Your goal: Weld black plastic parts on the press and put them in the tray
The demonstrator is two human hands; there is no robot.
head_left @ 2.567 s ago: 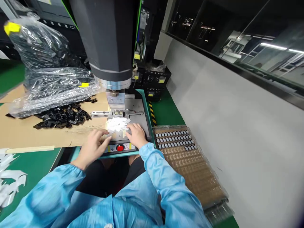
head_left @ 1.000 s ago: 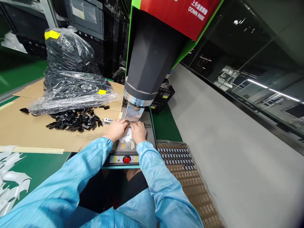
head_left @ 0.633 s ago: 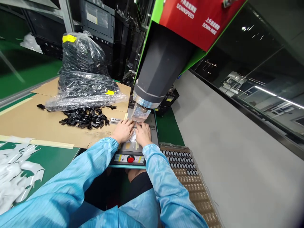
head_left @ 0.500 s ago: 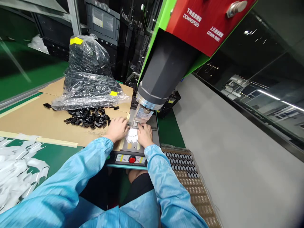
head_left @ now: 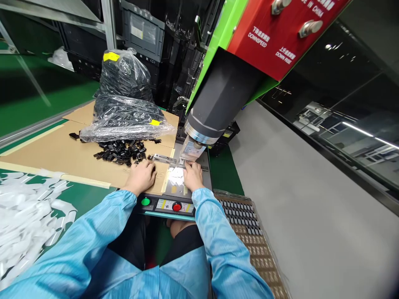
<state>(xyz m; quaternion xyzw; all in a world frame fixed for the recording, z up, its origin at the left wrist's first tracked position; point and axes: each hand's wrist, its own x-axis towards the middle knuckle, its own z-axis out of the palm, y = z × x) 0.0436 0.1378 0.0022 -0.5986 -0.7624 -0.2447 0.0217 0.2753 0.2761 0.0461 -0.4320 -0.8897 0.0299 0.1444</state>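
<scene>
Pieces between left hand, right hand

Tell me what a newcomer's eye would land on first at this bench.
The press dominates: a dark cylinder under a red and green housing, above centre. Just below it the right hand rests on the metal base plate beside a small heap of white parts, while the left hand lies on the cardboard by a scatter of small black parts. Clear bags of black parts lie behind them.
</scene>
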